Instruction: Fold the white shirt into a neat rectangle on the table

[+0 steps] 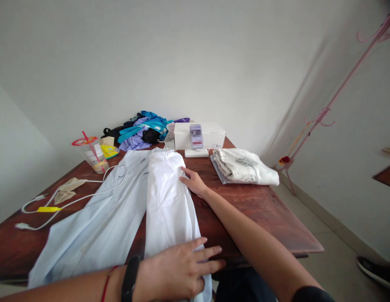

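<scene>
A long pale blue and white garment (169, 201), trouser-like with two long panels, lies lengthwise on the wooden table. Its white panel is on the right and its pale blue panel (100, 222) spreads to the left. Near the top right edge of the white panel, my right hand (194, 183) rests with fingers stretched out and touching the cloth. My left hand (177, 268) is over the near end of that panel, palm down, fingers spread past its right edge. A black wristband (130, 277) and a red string are on the left wrist.
Folded clothes (245, 166) lie on the right of the table (254, 209). Behind are a white box (210, 135), a phone (196, 136) on a white base and a clothes heap (144, 130). A plastic cup (95, 156) and white cable (84, 197) are left. A pink coat stand (339, 90) leans right.
</scene>
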Demonstrator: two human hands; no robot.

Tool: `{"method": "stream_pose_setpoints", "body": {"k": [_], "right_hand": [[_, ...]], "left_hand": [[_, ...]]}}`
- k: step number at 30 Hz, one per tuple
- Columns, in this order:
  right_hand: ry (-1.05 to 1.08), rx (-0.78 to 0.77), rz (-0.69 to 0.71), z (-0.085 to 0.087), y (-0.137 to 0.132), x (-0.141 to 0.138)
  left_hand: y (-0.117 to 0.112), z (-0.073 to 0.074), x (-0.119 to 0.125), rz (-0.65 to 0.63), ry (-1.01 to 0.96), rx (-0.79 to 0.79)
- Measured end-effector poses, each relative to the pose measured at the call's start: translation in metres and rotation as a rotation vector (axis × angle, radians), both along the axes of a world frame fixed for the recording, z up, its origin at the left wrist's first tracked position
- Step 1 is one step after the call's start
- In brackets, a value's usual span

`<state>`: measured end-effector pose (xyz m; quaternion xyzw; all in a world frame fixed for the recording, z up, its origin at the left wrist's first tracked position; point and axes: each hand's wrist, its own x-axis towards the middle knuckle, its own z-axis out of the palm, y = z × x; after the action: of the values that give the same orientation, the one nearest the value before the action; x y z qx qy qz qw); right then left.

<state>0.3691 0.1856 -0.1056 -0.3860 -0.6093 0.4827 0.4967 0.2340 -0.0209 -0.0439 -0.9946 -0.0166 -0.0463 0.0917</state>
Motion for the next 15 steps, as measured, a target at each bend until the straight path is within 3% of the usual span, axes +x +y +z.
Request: {"method": "stream_pose_setpoints", "body": {"k": [5,10,15], "right_hand": [[-0.062,0.057,0.029,0.002,0.001,0.000],[-0.144,0.286,-0.005,0.004,0.003,0.000],[-0.226,0.272,-0.016,-0.002,0.009,-0.001]], "left_hand": [[-0.005,-0.023,0.006,-0.029,-0.016,0.054],[-0.012,-0.043,0.022,-0.096,0.038,0.115],[-0.022,-0.078,0.042,-0.041,0.006,0.114]]}}
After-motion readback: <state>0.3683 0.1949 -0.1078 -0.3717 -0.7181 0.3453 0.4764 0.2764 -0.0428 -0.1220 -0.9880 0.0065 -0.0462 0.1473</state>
